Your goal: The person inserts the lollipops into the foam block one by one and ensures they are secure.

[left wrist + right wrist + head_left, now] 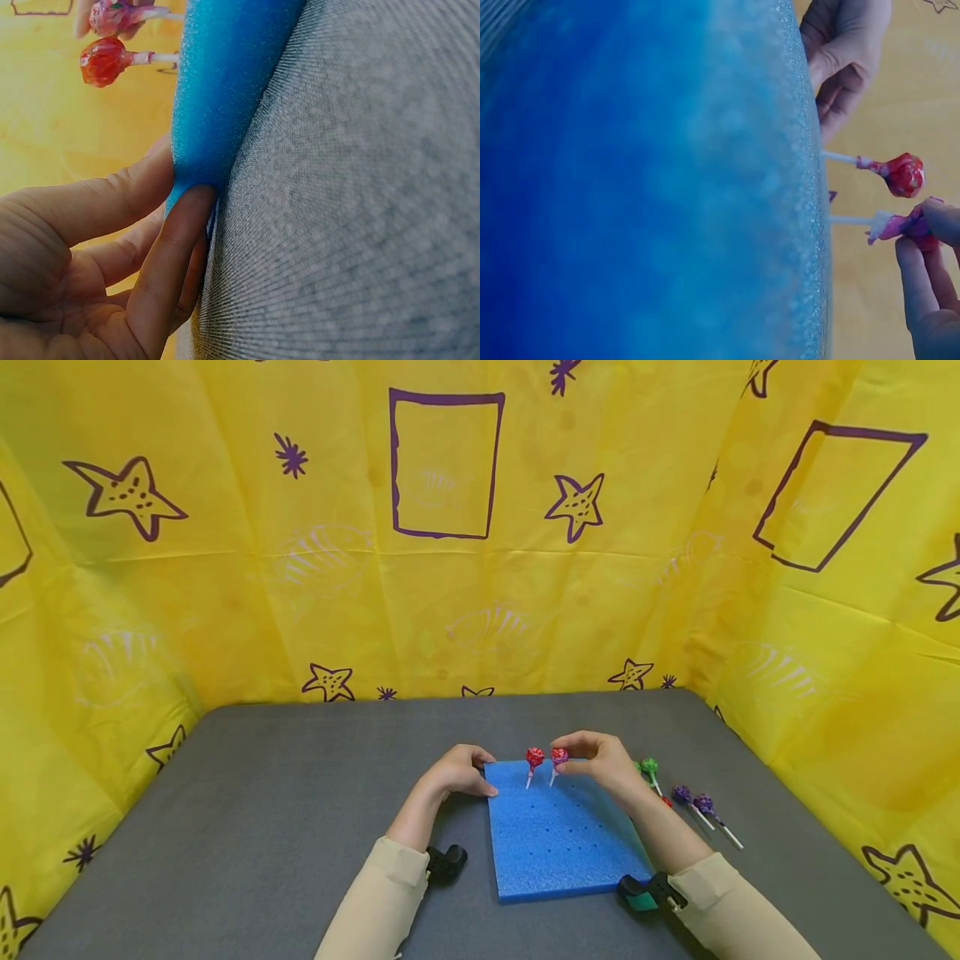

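Note:
A blue foam board (558, 852) with small holes lies on the grey table. My left hand (461, 770) holds its far left edge; in the left wrist view, thumb and fingers (169, 262) pinch the foam at the corner. Upright near the far edge stands a red-wrapped lollipop (534, 758), its white stick in the foam. Just right of it, my right hand (600, 762) pinches the head of a pink-and-purple lollipop (904, 225). That one's stick (850, 220) meets the foam surface; how deep it goes is hidden.
Right of the board, partly behind the right forearm, lie a green lollipop (649, 767), a red one (667, 802) and two purple lollipops (703, 803). A yellow patterned curtain (450, 610) surrounds the table (300, 827). Each wrist wears a black camera mount (447, 862).

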`<state>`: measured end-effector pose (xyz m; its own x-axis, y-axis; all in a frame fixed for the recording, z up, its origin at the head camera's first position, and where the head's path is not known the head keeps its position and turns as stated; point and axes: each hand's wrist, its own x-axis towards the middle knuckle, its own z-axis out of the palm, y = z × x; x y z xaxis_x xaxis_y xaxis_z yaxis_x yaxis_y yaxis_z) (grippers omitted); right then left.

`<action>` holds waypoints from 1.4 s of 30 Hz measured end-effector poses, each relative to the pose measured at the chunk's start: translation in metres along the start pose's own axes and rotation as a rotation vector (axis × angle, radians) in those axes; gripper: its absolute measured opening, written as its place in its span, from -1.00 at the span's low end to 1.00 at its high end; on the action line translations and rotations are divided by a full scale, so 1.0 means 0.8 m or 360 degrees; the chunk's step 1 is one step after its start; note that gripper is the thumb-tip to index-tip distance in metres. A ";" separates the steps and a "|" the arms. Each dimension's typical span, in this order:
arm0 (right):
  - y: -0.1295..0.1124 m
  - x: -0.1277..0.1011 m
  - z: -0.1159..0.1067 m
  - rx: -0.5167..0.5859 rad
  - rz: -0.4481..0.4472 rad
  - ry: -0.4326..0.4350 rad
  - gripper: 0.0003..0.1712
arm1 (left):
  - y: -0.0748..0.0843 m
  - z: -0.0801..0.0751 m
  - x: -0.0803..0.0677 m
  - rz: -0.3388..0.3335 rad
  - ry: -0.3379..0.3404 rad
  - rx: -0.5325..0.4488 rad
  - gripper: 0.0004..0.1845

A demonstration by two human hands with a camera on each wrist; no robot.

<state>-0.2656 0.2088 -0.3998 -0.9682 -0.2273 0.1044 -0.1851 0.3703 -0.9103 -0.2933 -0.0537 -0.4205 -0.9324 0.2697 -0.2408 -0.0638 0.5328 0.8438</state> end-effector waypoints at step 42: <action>0.002 0.001 0.006 -0.0052 0.0009 -0.0023 -0.60 | 0.001 0.001 0.000 0.0031 -0.0005 -0.0014 -0.47</action>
<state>-0.2660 0.2046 -0.4029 -0.9668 -0.2381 0.0930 -0.1850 0.4009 -0.8972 -0.2929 -0.0529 -0.4202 -0.9324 0.2822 -0.2257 -0.0488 0.5206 0.8524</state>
